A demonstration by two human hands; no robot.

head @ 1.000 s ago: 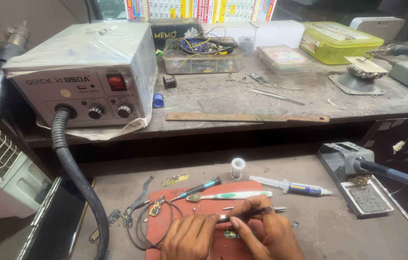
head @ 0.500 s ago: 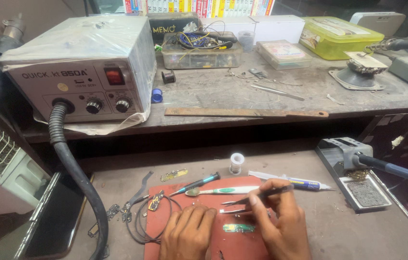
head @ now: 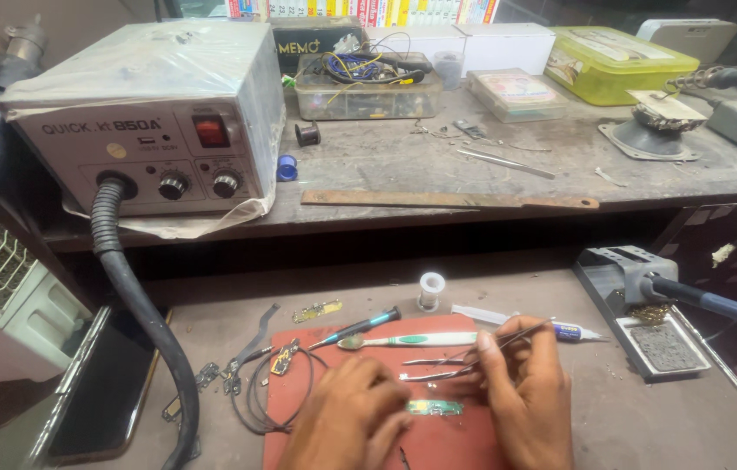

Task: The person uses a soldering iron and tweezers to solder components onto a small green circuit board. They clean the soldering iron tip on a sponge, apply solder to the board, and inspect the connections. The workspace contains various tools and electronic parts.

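Far left on the bench sits the hot-air rework station [head: 147, 130], its black hose [head: 138, 305] curling down by the red work mat [head: 316, 409]. The left hand [head: 351, 418], fingers curled shut, pins the small green circuit board [head: 435, 407] flat at mat centre to steady it. The right hand [head: 529, 392] pinches tweezers [head: 508, 335] closed-fingered, tips angled up and away, with toothbrush [head: 421, 339] just behind.
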